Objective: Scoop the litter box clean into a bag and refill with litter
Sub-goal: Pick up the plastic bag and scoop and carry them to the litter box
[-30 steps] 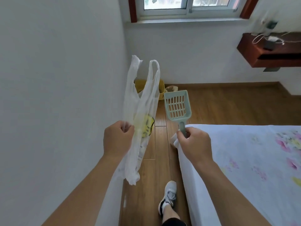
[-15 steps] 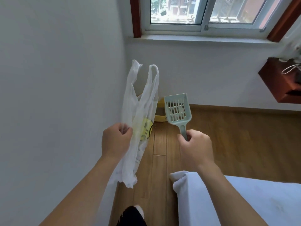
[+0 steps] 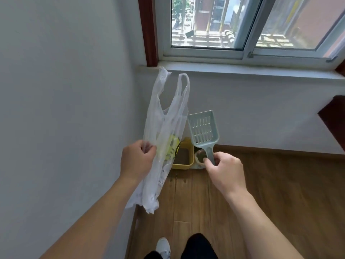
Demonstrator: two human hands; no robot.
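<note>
My left hand pinches a thin white plastic bag with a yellow print; its handles stick upward and its bottom hangs below my fist. My right hand grips the handle of a pale green slotted litter scoop, blade up. Behind both, in the corner on the floor, stands a yellow litter box with grey litter inside, partly hidden by the bag. An open bag of litter sits right of the box, mostly behind the scoop and my hand.
A white wall runs close on the left. A window sill juts out above the corner. A dark red shelf sticks out at the right. Wooden floor stretches to the right; a few litter grains lie before the box. My shoe is at the bottom.
I have walked forward past the bed, which has left the view. The litter box and window are nearer. Both hands keep the bag and scoop raised.
</note>
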